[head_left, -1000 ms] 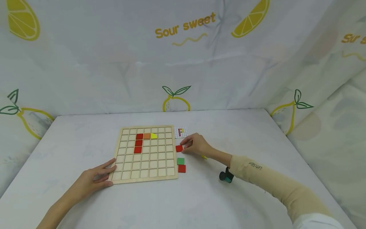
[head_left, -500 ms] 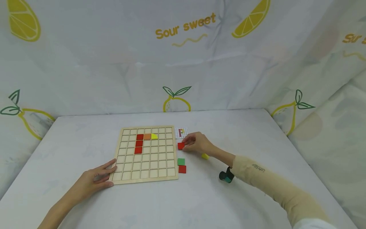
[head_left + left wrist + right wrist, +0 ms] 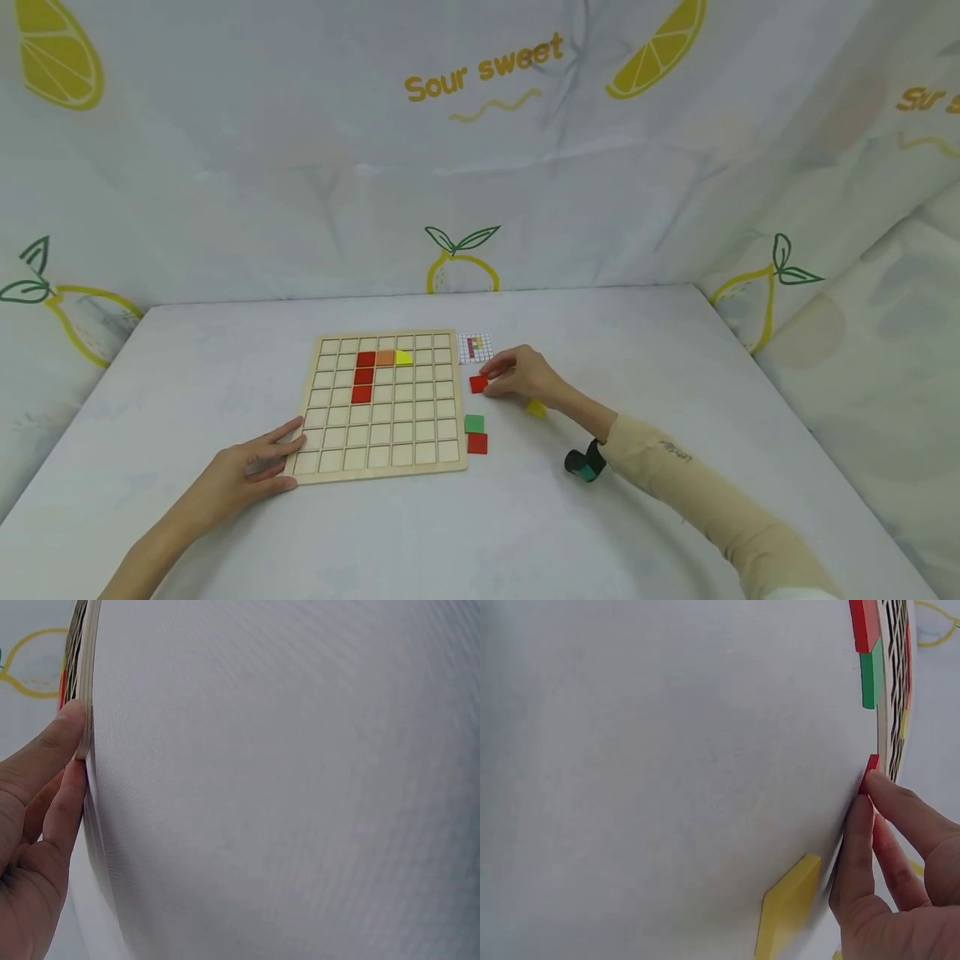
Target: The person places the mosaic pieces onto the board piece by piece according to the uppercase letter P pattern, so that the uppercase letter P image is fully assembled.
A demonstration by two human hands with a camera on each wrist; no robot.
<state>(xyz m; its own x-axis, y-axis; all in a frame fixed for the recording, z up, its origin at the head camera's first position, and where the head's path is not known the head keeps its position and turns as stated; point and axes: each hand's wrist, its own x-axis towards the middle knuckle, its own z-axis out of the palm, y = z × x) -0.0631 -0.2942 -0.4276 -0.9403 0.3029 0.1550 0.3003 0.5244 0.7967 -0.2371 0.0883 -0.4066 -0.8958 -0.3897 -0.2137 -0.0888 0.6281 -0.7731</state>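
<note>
The left hand (image 3: 242, 477) has its outstretched fingers against the left edge and near corner of a wooden grid board (image 3: 375, 477); in the left wrist view, the left hand (image 3: 37, 817) touches the board's edge (image 3: 88, 690). On the board lie three red tiles in a column, an orange tile (image 3: 386, 357) and a yellow piece (image 3: 403, 357). Right of the board, the right hand (image 3: 525, 375) pinches a red tile (image 3: 477, 384) between thumb and finger, low at the table. In the right wrist view, the right hand (image 3: 892, 862) grips that red tile (image 3: 869, 774).
A card with a small coloured grid pattern (image 3: 476, 348) lies beside the board's far right corner. Nearer are a green tile (image 3: 474, 424) and another red tile (image 3: 477, 443). A yellow piece (image 3: 536, 408) lies under the right wrist. A patterned cloth (image 3: 360, 167) hangs behind the table.
The right hand has shifted the pinched red tile slightly right and away from the board's edge. The left hand and the pieces on the board stay where they were.
</note>
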